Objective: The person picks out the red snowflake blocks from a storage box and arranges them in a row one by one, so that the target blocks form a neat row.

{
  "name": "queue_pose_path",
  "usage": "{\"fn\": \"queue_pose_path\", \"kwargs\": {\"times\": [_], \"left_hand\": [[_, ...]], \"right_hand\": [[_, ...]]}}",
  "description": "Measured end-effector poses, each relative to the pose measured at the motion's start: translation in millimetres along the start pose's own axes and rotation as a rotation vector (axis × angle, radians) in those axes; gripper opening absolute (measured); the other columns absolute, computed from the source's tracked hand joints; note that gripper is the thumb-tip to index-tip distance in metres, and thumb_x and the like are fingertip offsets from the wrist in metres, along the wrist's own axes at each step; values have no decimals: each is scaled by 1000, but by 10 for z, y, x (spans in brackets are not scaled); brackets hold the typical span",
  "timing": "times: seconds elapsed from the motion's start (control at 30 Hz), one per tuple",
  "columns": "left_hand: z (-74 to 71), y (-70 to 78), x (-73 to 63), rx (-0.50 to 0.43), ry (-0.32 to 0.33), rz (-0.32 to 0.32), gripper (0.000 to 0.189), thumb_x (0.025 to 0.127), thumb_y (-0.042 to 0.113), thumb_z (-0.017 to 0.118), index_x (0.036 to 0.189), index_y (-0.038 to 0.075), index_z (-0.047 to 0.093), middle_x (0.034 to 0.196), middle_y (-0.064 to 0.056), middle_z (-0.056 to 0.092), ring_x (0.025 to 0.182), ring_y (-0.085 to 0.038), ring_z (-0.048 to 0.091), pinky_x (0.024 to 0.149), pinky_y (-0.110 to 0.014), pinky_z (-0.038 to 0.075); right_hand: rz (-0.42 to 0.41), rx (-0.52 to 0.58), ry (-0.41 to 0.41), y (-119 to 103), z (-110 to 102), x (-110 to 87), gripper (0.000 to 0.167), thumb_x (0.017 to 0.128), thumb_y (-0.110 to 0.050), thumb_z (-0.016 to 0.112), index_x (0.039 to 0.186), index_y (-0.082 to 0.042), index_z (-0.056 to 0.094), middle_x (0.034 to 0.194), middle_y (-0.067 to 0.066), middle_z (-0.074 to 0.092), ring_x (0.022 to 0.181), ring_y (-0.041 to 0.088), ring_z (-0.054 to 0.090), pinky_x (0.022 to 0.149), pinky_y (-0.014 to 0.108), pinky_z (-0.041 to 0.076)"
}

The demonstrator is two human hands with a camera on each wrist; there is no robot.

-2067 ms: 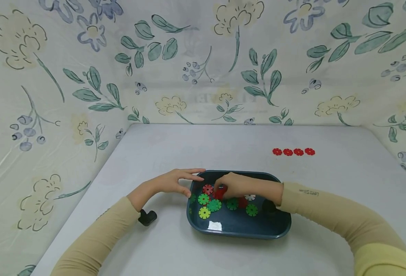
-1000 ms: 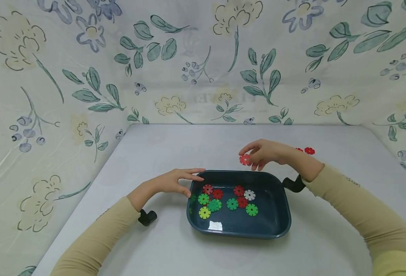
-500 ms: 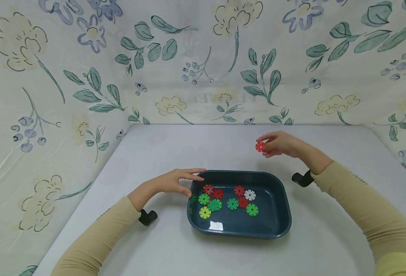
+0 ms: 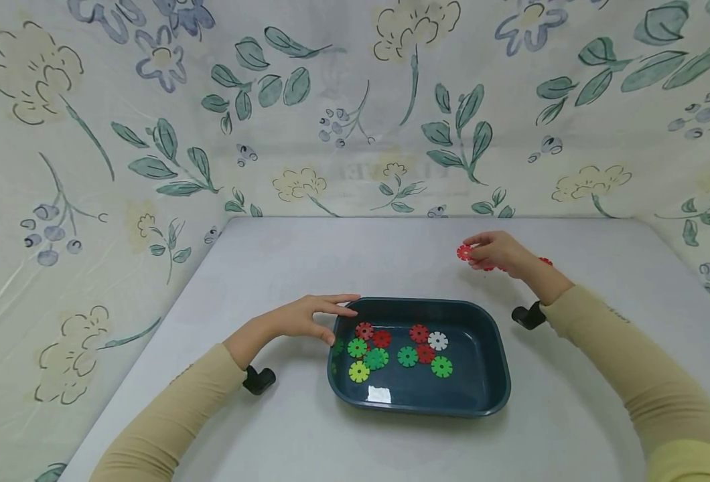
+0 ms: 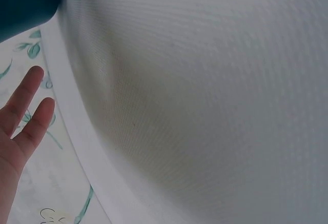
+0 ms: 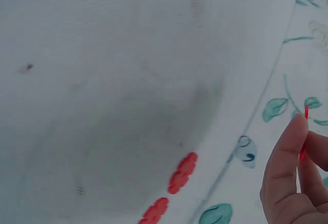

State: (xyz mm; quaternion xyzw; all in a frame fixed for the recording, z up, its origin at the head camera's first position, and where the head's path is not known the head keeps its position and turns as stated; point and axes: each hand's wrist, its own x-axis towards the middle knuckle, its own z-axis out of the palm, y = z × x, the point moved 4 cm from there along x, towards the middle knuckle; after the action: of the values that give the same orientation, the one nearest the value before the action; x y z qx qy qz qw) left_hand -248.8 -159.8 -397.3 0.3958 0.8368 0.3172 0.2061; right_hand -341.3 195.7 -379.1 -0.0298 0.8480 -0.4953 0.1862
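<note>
This seems a screened-off workspace. Floral sheeting (image 4: 355, 154) rises beyond the fingers (image 4: 480, 237); a white bench (image 4: 307, 261) lies beneath them.

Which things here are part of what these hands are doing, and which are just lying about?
Seemingly in use:
right hand, pinching a red disc
tray, left hand at its rim
red discs in it and on the table

Seemingly idle:
green discs, yellow disc, white disc, all in the tray
floral backdrop
</note>
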Motion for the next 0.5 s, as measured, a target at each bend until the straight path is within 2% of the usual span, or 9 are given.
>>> {"fn": "queue_pose_path", "kwargs": {"times": [0.17,0.33,0.5], "left_hand": [[2,-1,-4,2,1,2,60,75,19,74,130,10,52,148,-7,30,137,-26,24,104,-50,31],[0,2,-8,7,5,-1,60,75,18,74,130,10,52,148,-7,30,137,-26,24,104,-50,31],[1,7,-10,3,3,-6,59,75,19,74,130,10,52,149,-7,30,137,-26,24,104,-51,32]], "right_hand": [[13,-23,33,151,34,105,41,93,-9,50,131,5,42,113,23,51,73,13,59,71,19,51],[23,-85,46,233,99,179,41,92,-5,49,131,5,43,121,26,46,80,17,56,72,20,51],[60,-122,54,281,128,222,41,90,-4,50,130,6,44,121,26,47,80,19,56,72,20,50]]}}
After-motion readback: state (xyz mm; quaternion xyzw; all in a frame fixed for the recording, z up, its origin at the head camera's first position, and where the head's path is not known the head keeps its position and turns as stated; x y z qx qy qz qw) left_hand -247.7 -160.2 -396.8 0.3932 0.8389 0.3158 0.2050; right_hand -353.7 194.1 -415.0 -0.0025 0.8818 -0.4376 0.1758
